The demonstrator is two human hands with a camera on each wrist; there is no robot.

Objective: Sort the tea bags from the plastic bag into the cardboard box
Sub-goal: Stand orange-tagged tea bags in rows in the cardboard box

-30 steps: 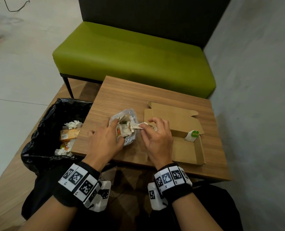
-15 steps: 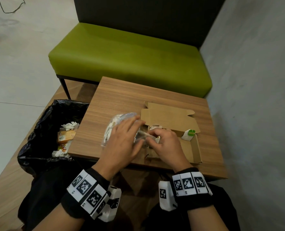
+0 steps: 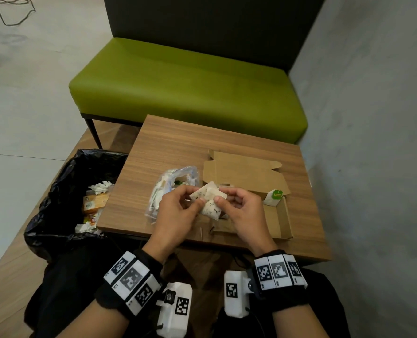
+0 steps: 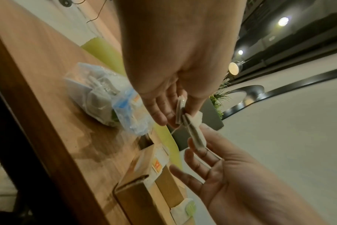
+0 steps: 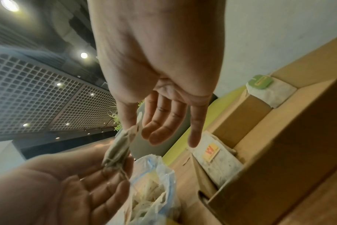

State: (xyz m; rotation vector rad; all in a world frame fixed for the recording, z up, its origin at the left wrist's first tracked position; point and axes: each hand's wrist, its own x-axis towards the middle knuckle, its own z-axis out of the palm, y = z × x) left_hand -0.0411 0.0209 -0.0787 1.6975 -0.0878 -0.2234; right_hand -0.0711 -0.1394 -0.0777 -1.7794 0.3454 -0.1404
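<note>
We hold a cluster of tea bags (image 3: 208, 200) between both hands, raised above the wooden table (image 3: 178, 147). Our left hand (image 3: 178, 211) pinches the left end between thumb and fingertips, and our right hand (image 3: 241, 211) pinches the right end the same way, its remaining fingers loosely spread in the wrist views. A thin string trails from the bags in the left wrist view.

At 10 o'clock from the held bags, the clear plastic bag (image 3: 170, 189) lies on the table with more tea bags inside. At 3 o'clock sits the open cardboard box (image 3: 284, 215), its lid flap folded back toward 12 o'clock. A tea bag with a green tag (image 3: 274, 197) leans against the box's far wall, and the right wrist view shows another with an orange tag (image 5: 214, 161) lying inside.

At 9 o'clock, beside the table, stands a bin lined with a black bag (image 3: 63, 191). A green bench (image 3: 190, 89) stands beyond at 12 o'clock.
</note>
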